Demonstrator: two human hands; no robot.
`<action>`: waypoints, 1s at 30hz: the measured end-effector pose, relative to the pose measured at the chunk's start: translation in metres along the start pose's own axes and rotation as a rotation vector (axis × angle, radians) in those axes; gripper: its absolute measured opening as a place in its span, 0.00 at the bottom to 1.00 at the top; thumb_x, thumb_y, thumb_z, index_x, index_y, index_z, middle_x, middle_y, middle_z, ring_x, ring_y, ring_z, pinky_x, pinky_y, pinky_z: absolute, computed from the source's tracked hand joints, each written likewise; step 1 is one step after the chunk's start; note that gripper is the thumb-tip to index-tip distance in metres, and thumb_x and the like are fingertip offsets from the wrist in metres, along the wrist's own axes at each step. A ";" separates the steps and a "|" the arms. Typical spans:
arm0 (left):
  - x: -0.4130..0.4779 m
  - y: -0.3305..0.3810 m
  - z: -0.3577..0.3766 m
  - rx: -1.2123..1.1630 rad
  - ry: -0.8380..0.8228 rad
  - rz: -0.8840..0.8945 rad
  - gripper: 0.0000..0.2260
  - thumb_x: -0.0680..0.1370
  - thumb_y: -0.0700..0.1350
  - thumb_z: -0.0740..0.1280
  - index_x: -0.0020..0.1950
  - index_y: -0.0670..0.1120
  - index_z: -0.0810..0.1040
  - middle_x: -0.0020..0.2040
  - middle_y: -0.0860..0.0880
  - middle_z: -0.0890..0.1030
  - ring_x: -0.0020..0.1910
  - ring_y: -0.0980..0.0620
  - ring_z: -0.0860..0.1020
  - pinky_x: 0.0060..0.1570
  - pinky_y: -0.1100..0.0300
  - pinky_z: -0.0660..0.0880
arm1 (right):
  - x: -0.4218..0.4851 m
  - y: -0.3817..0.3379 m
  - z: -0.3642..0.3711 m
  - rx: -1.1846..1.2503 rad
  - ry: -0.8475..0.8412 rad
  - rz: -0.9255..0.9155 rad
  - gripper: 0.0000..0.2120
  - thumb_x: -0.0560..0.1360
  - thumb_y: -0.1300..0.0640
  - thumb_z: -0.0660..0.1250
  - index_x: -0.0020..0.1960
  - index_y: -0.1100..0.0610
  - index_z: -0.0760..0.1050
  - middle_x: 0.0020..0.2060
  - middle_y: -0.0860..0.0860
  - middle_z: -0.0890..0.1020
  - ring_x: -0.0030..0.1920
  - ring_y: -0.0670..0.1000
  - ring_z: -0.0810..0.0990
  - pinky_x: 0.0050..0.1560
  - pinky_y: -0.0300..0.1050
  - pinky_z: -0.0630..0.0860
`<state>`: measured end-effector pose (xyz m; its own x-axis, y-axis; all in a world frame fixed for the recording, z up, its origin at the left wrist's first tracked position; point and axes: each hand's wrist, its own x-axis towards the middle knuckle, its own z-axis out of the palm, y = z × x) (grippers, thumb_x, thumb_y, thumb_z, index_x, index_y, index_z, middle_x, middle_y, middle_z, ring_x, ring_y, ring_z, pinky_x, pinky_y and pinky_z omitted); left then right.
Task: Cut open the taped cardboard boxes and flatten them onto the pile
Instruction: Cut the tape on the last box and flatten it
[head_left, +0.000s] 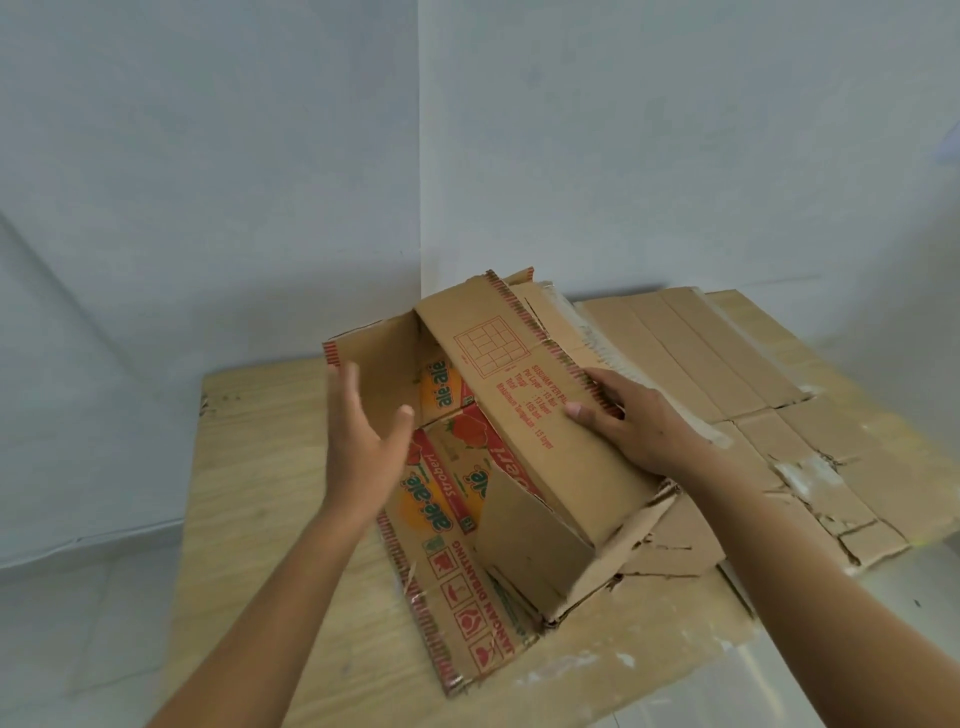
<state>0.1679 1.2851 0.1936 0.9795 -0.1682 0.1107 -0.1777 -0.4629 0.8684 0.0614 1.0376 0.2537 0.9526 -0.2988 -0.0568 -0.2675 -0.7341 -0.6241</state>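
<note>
A printed cardboard box (519, 415) with red and orange drink labels lies half collapsed on a wooden board (270, 499). Its long upper panel slants up from the printed panel lying flat below. My right hand (628, 421) lies on the right edge of that raised panel, its thumb on the printed face and its fingers over the striped edge. My left hand (363, 431) hovers with spread fingers just left of the box, beside its open inner side, and holds nothing. A pile of flattened plain cardboard (727, 364) lies to the right, partly under the box.
Pale walls meet in a corner behind the board. Torn cardboard edges (841, 525) and white scraps lie at the right side of the pile. Light floor shows left of the board and in front of it.
</note>
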 end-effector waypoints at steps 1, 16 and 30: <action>-0.017 0.008 0.005 -0.017 -0.036 0.064 0.31 0.78 0.50 0.65 0.77 0.52 0.54 0.77 0.58 0.52 0.75 0.58 0.53 0.70 0.57 0.57 | 0.000 -0.001 0.001 -0.003 0.002 0.003 0.27 0.74 0.40 0.63 0.70 0.50 0.67 0.57 0.43 0.75 0.53 0.45 0.75 0.51 0.37 0.71; -0.088 0.019 -0.032 -0.210 -0.512 0.001 0.07 0.65 0.51 0.75 0.39 0.50 0.83 0.41 0.49 0.84 0.41 0.54 0.82 0.43 0.63 0.78 | -0.013 -0.009 0.014 0.025 0.173 0.089 0.25 0.76 0.43 0.64 0.69 0.54 0.68 0.60 0.50 0.78 0.57 0.52 0.76 0.52 0.47 0.73; -0.052 0.089 -0.021 0.039 -0.489 0.144 0.13 0.78 0.56 0.62 0.62 0.59 0.75 0.61 0.61 0.77 0.58 0.65 0.74 0.59 0.63 0.71 | -0.014 -0.035 0.003 0.193 0.196 0.068 0.14 0.79 0.54 0.62 0.64 0.55 0.73 0.59 0.49 0.78 0.60 0.49 0.75 0.56 0.42 0.71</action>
<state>0.1031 1.2710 0.2758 0.7879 -0.6155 -0.0193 -0.3197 -0.4356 0.8415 0.0581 1.0692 0.2739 0.8822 -0.4696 0.0363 -0.2795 -0.5839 -0.7622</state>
